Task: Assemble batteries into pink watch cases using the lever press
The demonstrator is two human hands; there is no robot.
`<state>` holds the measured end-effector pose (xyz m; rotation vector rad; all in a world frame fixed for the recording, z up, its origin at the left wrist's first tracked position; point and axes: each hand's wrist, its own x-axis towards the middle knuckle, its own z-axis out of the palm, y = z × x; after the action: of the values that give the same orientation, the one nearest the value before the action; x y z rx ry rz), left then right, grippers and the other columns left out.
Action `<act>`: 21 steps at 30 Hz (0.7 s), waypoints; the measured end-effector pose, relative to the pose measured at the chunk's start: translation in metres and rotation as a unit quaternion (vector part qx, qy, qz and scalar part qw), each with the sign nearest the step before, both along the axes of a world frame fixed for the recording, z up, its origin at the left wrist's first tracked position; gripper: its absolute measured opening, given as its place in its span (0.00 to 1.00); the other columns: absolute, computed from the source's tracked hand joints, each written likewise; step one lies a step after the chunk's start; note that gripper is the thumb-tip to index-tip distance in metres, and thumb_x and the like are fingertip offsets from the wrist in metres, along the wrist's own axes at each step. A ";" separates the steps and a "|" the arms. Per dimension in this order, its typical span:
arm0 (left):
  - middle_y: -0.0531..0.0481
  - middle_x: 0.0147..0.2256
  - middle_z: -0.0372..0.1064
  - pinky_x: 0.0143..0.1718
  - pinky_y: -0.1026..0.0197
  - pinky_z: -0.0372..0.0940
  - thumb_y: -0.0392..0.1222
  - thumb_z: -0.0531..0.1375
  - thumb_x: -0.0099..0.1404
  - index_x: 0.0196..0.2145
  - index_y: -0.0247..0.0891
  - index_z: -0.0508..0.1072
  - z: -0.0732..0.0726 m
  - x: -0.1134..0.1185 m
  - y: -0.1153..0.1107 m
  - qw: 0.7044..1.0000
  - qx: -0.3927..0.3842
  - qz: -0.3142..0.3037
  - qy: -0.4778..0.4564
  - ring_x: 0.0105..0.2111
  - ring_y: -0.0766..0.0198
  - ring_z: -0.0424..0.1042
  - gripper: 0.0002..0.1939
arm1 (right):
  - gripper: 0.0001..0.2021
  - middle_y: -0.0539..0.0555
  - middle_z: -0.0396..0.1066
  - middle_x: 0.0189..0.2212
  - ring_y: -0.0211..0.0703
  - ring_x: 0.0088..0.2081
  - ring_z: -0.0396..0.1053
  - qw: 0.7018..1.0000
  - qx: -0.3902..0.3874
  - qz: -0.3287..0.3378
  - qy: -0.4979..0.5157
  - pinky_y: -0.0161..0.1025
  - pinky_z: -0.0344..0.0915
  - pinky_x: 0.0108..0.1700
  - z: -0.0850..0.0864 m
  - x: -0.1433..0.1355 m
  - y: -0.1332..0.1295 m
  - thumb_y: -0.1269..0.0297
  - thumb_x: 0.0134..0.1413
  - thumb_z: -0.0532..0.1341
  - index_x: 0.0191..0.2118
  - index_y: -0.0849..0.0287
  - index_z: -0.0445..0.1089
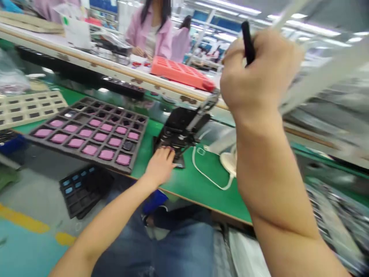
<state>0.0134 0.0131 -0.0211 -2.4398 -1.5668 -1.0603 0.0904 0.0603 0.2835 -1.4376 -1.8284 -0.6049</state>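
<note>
My right hand (pixel 256 73) is raised high at the right, closed in a fist around a black handle (pixel 248 43). From a black hand press (pixel 180 129) on the green bench, a metal lever arm (pixel 201 109) slants up towards this fist. Where the handle joins the arm is hidden. Low at the press's base is my left hand (pixel 161 163), fingers together and bent at its front. Whatever they hold there, if anything, is hidden. Beside it on the left, a dark grey compartment tray (pixel 135 148) carries several pink pieces (pixel 106 154) and several dark ones.
A cream tray (pixel 31 109) lies at the far left. Right of the press are a white cable (pixel 207 177) and a round white base (pixel 228 163). An orange tray (pixel 181 73) rests on the shelf ahead, with a person in pink (pixel 164 36) behind. A black tray (pixel 83 190) sits below the bench.
</note>
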 end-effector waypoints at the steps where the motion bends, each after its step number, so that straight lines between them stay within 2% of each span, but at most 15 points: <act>1: 0.27 0.63 0.66 0.68 0.39 0.61 0.45 0.63 0.73 0.65 0.28 0.67 0.001 0.002 -0.001 1.000 0.000 0.001 -0.010 0.66 0.38 0.65 0.28 | 0.19 0.67 0.78 0.49 0.56 0.53 0.75 0.999 -0.010 -0.038 0.014 0.54 0.67 0.56 0.012 0.020 0.008 0.60 0.77 0.50 0.54 0.62 0.76; 2: 0.27 0.62 0.67 0.67 0.39 0.62 0.43 0.63 0.73 0.64 0.29 0.67 0.002 0.003 -0.003 1.000 0.000 0.005 -0.018 0.65 0.39 0.66 0.26 | 0.21 0.68 0.78 0.49 0.55 0.53 0.76 0.997 -0.039 -0.057 0.019 0.53 0.67 0.55 0.020 0.035 0.019 0.58 0.78 0.50 0.54 0.66 0.76; 4: 0.27 0.59 0.68 0.65 0.37 0.64 0.40 0.60 0.74 0.60 0.28 0.70 0.003 0.005 -0.013 0.999 -0.002 0.019 -0.027 0.64 0.39 0.67 0.21 | 0.27 0.68 0.78 0.45 0.52 0.50 0.77 0.990 -0.135 -0.041 0.016 0.49 0.68 0.51 0.023 0.054 0.043 0.53 0.78 0.49 0.49 0.72 0.76; 7: 0.24 0.61 0.68 0.66 0.34 0.63 0.38 0.57 0.75 0.58 0.26 0.73 -0.001 0.005 -0.037 0.999 -0.007 0.033 -0.014 0.66 0.36 0.65 0.18 | 0.28 0.63 0.78 0.34 0.46 0.38 0.77 0.959 -0.277 0.052 0.040 0.42 0.70 0.42 0.014 0.054 0.072 0.48 0.76 0.53 0.39 0.70 0.76; 9: 0.26 0.65 0.66 0.68 0.33 0.61 0.39 0.55 0.76 0.62 0.28 0.72 -0.006 0.002 -0.052 0.999 -0.011 0.033 0.003 0.69 0.37 0.62 0.21 | 0.24 0.59 0.78 0.31 0.44 0.33 0.75 0.938 -0.324 0.109 0.059 0.41 0.70 0.37 0.008 0.047 0.080 0.50 0.75 0.56 0.37 0.68 0.75; 11: 0.29 0.68 0.64 0.70 0.34 0.60 0.41 0.53 0.77 0.65 0.30 0.70 -0.011 0.000 -0.061 0.999 -0.018 0.033 0.016 0.71 0.40 0.61 0.23 | 0.21 0.58 0.77 0.32 0.43 0.34 0.77 0.947 -0.281 0.145 0.051 0.42 0.71 0.38 0.000 0.044 0.074 0.55 0.76 0.54 0.40 0.68 0.75; 13: 0.30 0.68 0.65 0.71 0.35 0.59 0.42 0.52 0.78 0.66 0.30 0.69 -0.013 -0.002 -0.063 0.999 -0.024 0.036 0.023 0.71 0.41 0.61 0.24 | 0.22 0.58 0.78 0.39 0.44 0.42 0.78 0.973 -0.153 0.169 0.040 0.44 0.72 0.43 -0.015 0.047 0.057 0.56 0.78 0.48 0.48 0.67 0.74; 15: 0.30 0.68 0.66 0.71 0.35 0.58 0.42 0.52 0.78 0.66 0.29 0.70 -0.014 -0.002 -0.061 0.999 -0.027 0.038 0.026 0.71 0.41 0.61 0.24 | 0.21 0.59 0.77 0.49 0.44 0.48 0.78 0.979 -0.020 0.197 0.056 0.43 0.74 0.47 -0.043 0.056 0.031 0.54 0.79 0.46 0.58 0.60 0.70; 16: 0.30 0.67 0.66 0.71 0.35 0.58 0.41 0.52 0.78 0.66 0.29 0.70 -0.014 -0.001 -0.059 0.999 -0.028 0.039 0.026 0.71 0.41 0.61 0.24 | 0.20 0.60 0.76 0.53 0.44 0.50 0.78 0.975 0.022 0.209 0.071 0.42 0.75 0.46 -0.061 0.062 0.017 0.53 0.79 0.47 0.62 0.56 0.67; 18: 0.30 0.67 0.66 0.71 0.34 0.58 0.41 0.52 0.77 0.65 0.29 0.70 -0.012 0.003 -0.057 0.998 -0.030 0.043 0.030 0.71 0.40 0.61 0.24 | 0.19 0.61 0.75 0.57 0.45 0.46 0.79 0.969 0.054 0.221 0.094 0.41 0.77 0.39 -0.100 0.074 -0.008 0.52 0.78 0.49 0.65 0.53 0.63; 20: 0.29 0.67 0.66 0.72 0.34 0.57 0.39 0.52 0.77 0.65 0.27 0.70 -0.009 0.007 -0.060 0.998 -0.029 0.048 0.028 0.71 0.40 0.61 0.23 | 0.18 0.62 0.74 0.59 0.47 0.42 0.81 0.967 0.036 0.237 0.084 0.41 0.77 0.35 -0.132 0.083 -0.023 0.53 0.77 0.51 0.64 0.51 0.64; 21: 0.30 0.66 0.67 0.72 0.35 0.57 0.38 0.52 0.77 0.64 0.28 0.70 -0.007 0.008 -0.064 0.999 -0.026 0.043 0.020 0.70 0.40 0.62 0.23 | 0.18 0.61 0.74 0.61 0.48 0.41 0.81 0.967 0.023 0.245 0.074 0.42 0.77 0.34 -0.143 0.086 -0.028 0.53 0.76 0.52 0.64 0.50 0.64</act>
<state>0.0212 -0.0506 -0.0277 -2.3859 -1.6899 -0.9638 0.1767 0.0327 0.1408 -0.9181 -1.9347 -0.2776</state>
